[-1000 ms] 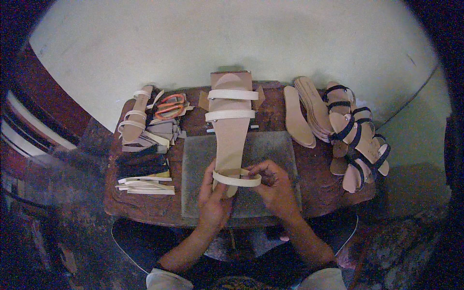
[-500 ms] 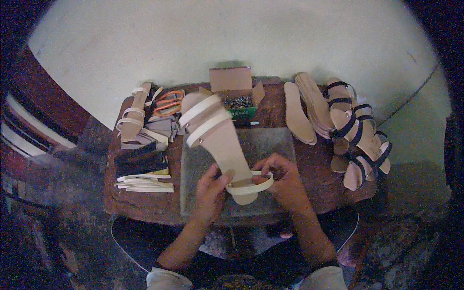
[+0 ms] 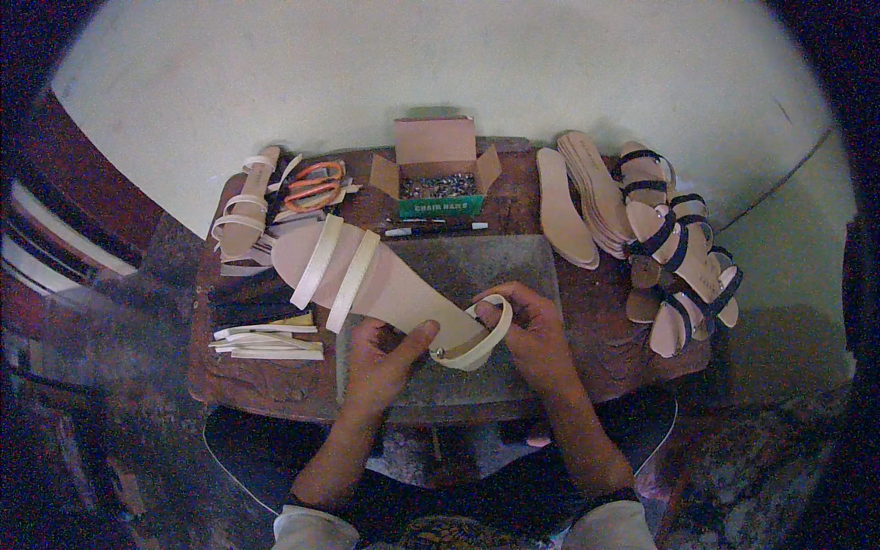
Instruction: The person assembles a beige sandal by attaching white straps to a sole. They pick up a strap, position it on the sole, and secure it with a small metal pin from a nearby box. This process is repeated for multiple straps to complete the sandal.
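Observation:
A beige sandal [image 3: 403, 291] with cream straps is held above the grey work slab [image 3: 513, 266], its toe pointing to the far left. My left hand [image 3: 385, 359] grips the sole's edge near the heel, thumb on top beside a small metal rivet. With my right hand [image 3: 524, 332] I pinch the cream heel strap [image 3: 489, 344], which loops around the heel end. Two cream bands cross the front part of the sole. Fingers beneath the sole are hidden.
An open green box of nails [image 3: 440, 194] stands at the back, a marker [image 3: 400, 233] before it. Orange-handled scissors [image 3: 314, 186], a cream-strapped sandal [image 3: 247, 215] and cut strips [image 3: 266, 341] lie left. Bare insoles [image 3: 566, 213] and black-strapped sandals [image 3: 687, 247] are piled right.
The sandal has turned so its toe swings left and nearer to me, uncovering the nail box and the marker. My left hand has shifted slightly left with it.

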Action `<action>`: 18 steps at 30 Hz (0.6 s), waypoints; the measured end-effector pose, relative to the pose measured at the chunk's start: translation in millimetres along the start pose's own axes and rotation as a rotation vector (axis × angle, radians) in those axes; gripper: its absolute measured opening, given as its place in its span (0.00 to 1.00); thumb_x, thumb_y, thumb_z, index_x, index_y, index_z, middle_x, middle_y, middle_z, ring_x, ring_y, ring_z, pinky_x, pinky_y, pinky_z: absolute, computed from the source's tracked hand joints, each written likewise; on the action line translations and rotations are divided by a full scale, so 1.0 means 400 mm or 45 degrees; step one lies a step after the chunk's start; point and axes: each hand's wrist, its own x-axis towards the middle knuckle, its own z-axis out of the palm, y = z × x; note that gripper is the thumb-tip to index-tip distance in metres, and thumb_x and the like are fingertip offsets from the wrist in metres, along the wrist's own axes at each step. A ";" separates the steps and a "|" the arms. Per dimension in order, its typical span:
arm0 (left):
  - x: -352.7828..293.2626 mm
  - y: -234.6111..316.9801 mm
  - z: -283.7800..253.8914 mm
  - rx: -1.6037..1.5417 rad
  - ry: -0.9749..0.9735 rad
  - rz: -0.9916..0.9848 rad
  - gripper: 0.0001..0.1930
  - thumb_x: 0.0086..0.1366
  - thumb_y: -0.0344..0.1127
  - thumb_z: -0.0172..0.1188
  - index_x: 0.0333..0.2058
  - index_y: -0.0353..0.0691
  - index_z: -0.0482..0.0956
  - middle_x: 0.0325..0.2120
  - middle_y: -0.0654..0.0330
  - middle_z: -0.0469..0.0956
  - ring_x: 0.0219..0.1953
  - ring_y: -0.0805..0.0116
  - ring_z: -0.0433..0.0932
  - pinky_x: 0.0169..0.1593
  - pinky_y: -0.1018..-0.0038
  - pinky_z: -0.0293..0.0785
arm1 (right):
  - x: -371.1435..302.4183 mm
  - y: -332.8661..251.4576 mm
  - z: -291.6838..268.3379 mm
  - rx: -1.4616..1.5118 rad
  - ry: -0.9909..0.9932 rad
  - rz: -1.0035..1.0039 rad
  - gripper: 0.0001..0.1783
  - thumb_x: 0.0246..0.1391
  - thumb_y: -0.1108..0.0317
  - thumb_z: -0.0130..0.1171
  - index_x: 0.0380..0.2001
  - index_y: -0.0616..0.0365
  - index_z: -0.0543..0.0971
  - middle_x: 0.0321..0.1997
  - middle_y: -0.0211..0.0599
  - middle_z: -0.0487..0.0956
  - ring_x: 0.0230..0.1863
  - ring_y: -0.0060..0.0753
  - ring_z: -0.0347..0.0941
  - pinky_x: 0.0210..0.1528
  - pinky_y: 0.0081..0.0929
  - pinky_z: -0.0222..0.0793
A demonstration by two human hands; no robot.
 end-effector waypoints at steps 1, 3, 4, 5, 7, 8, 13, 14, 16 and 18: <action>0.000 0.000 0.002 -0.018 -0.001 0.005 0.13 0.55 0.32 0.64 0.38 0.34 0.76 0.34 0.59 0.79 0.37 0.71 0.77 0.41 0.75 0.72 | 0.000 0.007 0.000 -0.003 0.007 0.005 0.11 0.51 0.65 0.60 0.34 0.60 0.77 0.31 0.30 0.78 0.35 0.20 0.72 0.40 0.21 0.68; 0.001 0.000 0.001 -0.026 -0.010 -0.012 0.12 0.55 0.32 0.64 0.37 0.34 0.77 0.34 0.59 0.79 0.36 0.71 0.77 0.41 0.75 0.72 | 0.001 -0.007 0.003 -0.046 -0.005 0.002 0.11 0.50 0.65 0.61 0.34 0.60 0.78 0.31 0.30 0.78 0.35 0.21 0.72 0.41 0.21 0.68; 0.000 0.001 0.001 -0.018 -0.020 -0.032 0.12 0.55 0.33 0.64 0.37 0.34 0.77 0.34 0.58 0.79 0.36 0.71 0.77 0.41 0.75 0.72 | 0.001 -0.015 0.004 -0.068 -0.011 -0.001 0.10 0.50 0.65 0.61 0.34 0.60 0.78 0.31 0.30 0.78 0.35 0.21 0.72 0.41 0.21 0.68; -0.001 0.004 0.001 -0.010 -0.032 -0.051 0.12 0.55 0.33 0.64 0.37 0.34 0.77 0.34 0.58 0.79 0.36 0.71 0.77 0.41 0.75 0.72 | 0.000 -0.020 0.004 -0.054 -0.020 0.019 0.11 0.50 0.66 0.61 0.34 0.60 0.78 0.31 0.30 0.78 0.35 0.21 0.72 0.41 0.21 0.68; -0.005 0.022 0.007 0.083 -0.011 -0.083 0.13 0.55 0.33 0.64 0.37 0.34 0.77 0.34 0.59 0.79 0.37 0.72 0.77 0.42 0.75 0.72 | -0.002 -0.026 0.004 -0.024 -0.038 0.057 0.11 0.49 0.66 0.62 0.34 0.60 0.78 0.31 0.30 0.78 0.35 0.21 0.72 0.40 0.21 0.68; -0.006 0.026 0.010 0.126 -0.001 -0.102 0.13 0.55 0.33 0.64 0.37 0.34 0.77 0.34 0.59 0.79 0.37 0.72 0.77 0.42 0.75 0.71 | -0.001 -0.024 0.005 -0.017 -0.030 0.087 0.11 0.48 0.66 0.62 0.34 0.60 0.78 0.31 0.30 0.78 0.35 0.21 0.72 0.40 0.21 0.68; 0.001 -0.011 0.012 -0.060 -0.017 -0.096 0.16 0.55 0.34 0.65 0.41 0.34 0.75 0.36 0.58 0.78 0.39 0.69 0.76 0.45 0.73 0.71 | 0.001 -0.020 0.005 0.038 -0.030 0.173 0.10 0.47 0.68 0.63 0.33 0.60 0.78 0.31 0.31 0.78 0.33 0.21 0.73 0.38 0.21 0.69; 0.003 -0.016 0.013 -0.101 -0.025 -0.094 0.17 0.55 0.34 0.65 0.42 0.33 0.74 0.37 0.58 0.78 0.40 0.69 0.76 0.46 0.73 0.71 | 0.002 -0.020 0.003 0.019 -0.031 0.147 0.10 0.47 0.68 0.63 0.33 0.60 0.78 0.31 0.31 0.78 0.33 0.21 0.72 0.38 0.21 0.69; 0.006 -0.014 0.011 -0.110 -0.051 -0.156 0.18 0.55 0.34 0.65 0.43 0.33 0.73 0.38 0.57 0.78 0.41 0.68 0.76 0.47 0.72 0.71 | 0.003 -0.018 -0.001 -0.021 -0.032 0.097 0.10 0.47 0.68 0.63 0.33 0.59 0.78 0.31 0.30 0.78 0.33 0.20 0.72 0.38 0.21 0.69; 0.010 -0.017 0.004 -0.171 -0.094 -0.207 0.19 0.55 0.34 0.65 0.43 0.33 0.73 0.39 0.56 0.77 0.42 0.67 0.76 0.48 0.71 0.70 | 0.004 -0.029 0.000 -0.074 -0.020 0.063 0.10 0.47 0.68 0.63 0.34 0.59 0.77 0.31 0.30 0.77 0.33 0.20 0.72 0.38 0.20 0.69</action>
